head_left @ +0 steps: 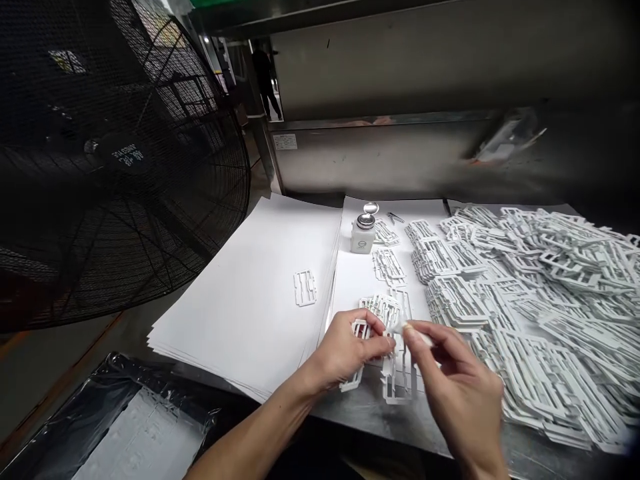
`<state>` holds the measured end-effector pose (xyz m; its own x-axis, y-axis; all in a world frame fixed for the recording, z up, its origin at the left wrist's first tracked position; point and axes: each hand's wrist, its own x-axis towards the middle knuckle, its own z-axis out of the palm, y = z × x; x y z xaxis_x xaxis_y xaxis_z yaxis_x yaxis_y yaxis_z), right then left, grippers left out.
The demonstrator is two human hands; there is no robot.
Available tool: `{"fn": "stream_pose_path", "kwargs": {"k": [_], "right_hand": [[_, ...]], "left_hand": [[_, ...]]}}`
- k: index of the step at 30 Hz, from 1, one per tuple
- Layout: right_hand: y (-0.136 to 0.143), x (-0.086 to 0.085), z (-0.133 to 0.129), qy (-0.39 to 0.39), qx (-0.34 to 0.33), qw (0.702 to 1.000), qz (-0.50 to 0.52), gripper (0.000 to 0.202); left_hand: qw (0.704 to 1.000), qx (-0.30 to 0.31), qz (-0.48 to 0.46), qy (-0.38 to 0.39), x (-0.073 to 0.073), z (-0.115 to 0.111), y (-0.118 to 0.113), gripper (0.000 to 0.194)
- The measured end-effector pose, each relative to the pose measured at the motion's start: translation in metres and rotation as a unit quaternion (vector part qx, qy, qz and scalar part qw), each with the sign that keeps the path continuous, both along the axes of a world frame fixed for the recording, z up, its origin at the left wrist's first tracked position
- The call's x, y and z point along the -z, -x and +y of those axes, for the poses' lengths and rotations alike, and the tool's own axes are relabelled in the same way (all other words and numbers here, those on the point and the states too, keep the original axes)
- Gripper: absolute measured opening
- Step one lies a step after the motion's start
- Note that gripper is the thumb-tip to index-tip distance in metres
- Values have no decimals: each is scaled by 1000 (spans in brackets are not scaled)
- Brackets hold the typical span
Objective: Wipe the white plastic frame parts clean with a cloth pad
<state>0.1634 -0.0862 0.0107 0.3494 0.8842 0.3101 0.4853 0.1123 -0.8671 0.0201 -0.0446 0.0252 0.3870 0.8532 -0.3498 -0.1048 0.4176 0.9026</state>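
Note:
My left hand (345, 350) is closed on a white plastic frame (397, 380), thumb and forefinger pinching its upper part. Another slotted frame (354, 380) hangs under the same palm. Close against it, my right hand (453, 373) is closed, with thumb and forefinger pressed on a small white wad (424, 337) at the frame's upper edge; its material is unclear. Just beyond the hands lies a small stack of frames (380, 307). One single frame (305, 288) rests on the white sheets to the left.
A pump-top bottle (363, 233) with a raised metal lid stands behind, near a nail clipper (395, 218). Stacks and a large heap of frames (565, 267) cover the right. White sheets (245, 280) lie left, beside a big black fan (125, 153). A black plastic bag (95, 393) sits lower left.

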Motion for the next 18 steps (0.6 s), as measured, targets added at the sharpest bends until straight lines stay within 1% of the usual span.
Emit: {"fn": "stream_pose_path", "kwargs": {"k": [3, 5, 8, 11, 14, 18], "right_hand": [[7, 3, -3, -29, -14, 998, -53, 17], [3, 7, -6, -36, 2, 997, -73, 17], [-9, 11, -11, -27, 35, 996, -81, 18], [-17, 11, -16, -13, 53, 996, -72, 17], [-16, 6, -18, -15, 31, 997, -70, 14], [-14, 7, -29, -23, -41, 993, -107, 11]], "left_hand": [[1000, -10, 8, -16, 2, -5, 1, 31], [1000, -23, 17, -6, 2, -6, 3, 32], [999, -38, 8, 23, 2, -6, 6, 36], [998, -38, -11, 45, 5, -5, 9, 37], [997, -44, -15, 62, 9, -6, 10, 36], [996, -56, -36, 52, 14, -8, 11, 31]]}}
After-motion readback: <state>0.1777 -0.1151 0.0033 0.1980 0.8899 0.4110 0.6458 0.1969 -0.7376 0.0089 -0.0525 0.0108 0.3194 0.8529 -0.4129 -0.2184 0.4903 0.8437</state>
